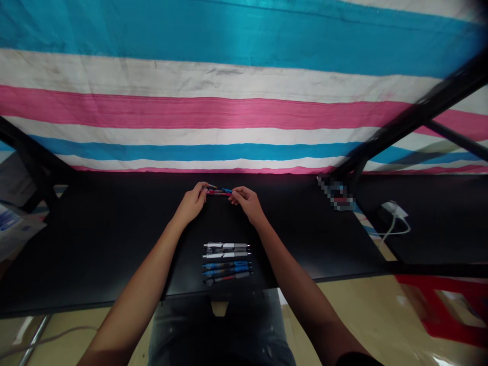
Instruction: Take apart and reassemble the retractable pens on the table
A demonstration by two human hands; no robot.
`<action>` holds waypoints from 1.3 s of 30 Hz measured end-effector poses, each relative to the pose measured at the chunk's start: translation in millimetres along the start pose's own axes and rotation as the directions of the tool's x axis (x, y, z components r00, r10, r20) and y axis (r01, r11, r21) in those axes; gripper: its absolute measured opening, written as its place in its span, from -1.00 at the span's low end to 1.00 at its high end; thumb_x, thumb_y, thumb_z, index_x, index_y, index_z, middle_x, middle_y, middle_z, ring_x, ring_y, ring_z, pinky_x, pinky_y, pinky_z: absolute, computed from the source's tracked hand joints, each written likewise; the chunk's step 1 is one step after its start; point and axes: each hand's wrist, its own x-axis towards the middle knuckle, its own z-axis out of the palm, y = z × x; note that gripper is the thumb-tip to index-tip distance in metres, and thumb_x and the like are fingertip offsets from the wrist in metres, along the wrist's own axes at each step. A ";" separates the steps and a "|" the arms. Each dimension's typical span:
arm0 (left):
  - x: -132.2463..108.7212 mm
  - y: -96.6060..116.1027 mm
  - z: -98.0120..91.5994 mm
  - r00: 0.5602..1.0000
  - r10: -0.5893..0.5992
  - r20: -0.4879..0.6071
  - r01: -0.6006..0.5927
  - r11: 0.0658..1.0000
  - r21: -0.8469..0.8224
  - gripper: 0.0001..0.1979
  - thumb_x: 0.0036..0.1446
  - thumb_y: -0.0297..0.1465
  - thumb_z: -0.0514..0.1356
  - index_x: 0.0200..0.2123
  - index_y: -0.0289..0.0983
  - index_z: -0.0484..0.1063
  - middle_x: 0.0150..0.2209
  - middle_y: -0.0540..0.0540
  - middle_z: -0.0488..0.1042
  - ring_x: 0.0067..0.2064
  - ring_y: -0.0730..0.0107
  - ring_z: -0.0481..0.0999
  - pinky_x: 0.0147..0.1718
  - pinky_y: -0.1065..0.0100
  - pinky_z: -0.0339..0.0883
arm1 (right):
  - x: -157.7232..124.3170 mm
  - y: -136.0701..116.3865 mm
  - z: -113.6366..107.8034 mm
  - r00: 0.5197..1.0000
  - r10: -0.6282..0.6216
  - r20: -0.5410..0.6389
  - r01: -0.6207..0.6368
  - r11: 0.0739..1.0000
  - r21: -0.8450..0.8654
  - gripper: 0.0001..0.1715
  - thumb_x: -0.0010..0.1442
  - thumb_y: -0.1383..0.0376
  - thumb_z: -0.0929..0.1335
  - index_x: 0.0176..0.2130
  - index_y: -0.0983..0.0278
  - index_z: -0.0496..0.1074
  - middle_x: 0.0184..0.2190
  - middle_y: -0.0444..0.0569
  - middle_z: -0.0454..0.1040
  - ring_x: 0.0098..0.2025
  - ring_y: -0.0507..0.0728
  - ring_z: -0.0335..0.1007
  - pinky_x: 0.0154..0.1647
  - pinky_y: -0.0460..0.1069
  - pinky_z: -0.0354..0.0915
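Note:
A few pens [219, 191], with pink, blue and dark parts, lie crosswise between my hands near the back of the black table. My left hand [193, 201] pinches their left ends. At the right ends, the fingers of my right hand [246, 200] are closed on them too. How many pens are there is hard to make out. Closer to me, several pens lie side by side in a column: white ones [226, 255] at the top, blue ones [226, 272] below, and a dark grey pen [227, 278] nearest the front edge.
A striped sheet [236, 112] hangs behind the black table [114, 239]. Black frame bars rise at both sides. A pixelated item [337, 193] lies at the right. Beyond it are a white plug with a cable [394, 209] and a red stool [438, 305]. A plastic bag [19, 229] is at the left.

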 end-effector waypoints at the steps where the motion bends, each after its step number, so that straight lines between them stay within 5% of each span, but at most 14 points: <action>1: 0.1 -0.1 -0.1 1.000 0.000 -0.001 0.000 1.000 -0.002 -0.67 0.41 -0.27 -0.03 0.08 -0.25 0.39 -0.44 0.01 0.45 -0.39 0.33 0.48 -0.30 0.36 0.31 | 0.0 -0.1 0.0 1.000 -0.001 0.002 0.001 1.000 -0.001 -0.64 0.16 0.02 0.44 -0.24 0.25 0.47 -0.42 -0.05 0.57 -0.43 0.07 0.44 -0.37 -0.01 0.30; 26: 0.9 -0.4 -3.1 0.999 0.033 -0.003 -0.033 0.999 -0.001 -0.66 0.39 -0.27 0.00 0.07 -0.25 0.45 -0.39 -0.01 0.50 -0.35 0.34 0.51 -0.24 0.36 0.36 | -1.3 -4.5 1.2 0.999 -0.032 0.007 0.033 0.999 -0.009 -0.65 0.14 0.04 0.46 -0.19 0.23 0.47 -0.35 -0.06 0.58 -0.42 0.06 0.43 -0.37 -0.02 0.30; 39: 1.0 -4.1 -1.8 0.988 0.138 0.076 -0.139 0.990 0.013 -0.66 0.38 -0.26 0.05 0.04 -0.21 0.55 0.04 -0.13 0.61 0.07 0.18 0.58 0.14 0.19 0.36 | 0.0 -1.6 -1.6 0.998 -0.041 -0.048 0.038 0.997 -0.064 -0.67 0.13 0.06 0.45 -0.23 0.25 0.52 -0.46 -0.09 0.50 -0.45 0.07 0.40 -0.35 0.01 0.34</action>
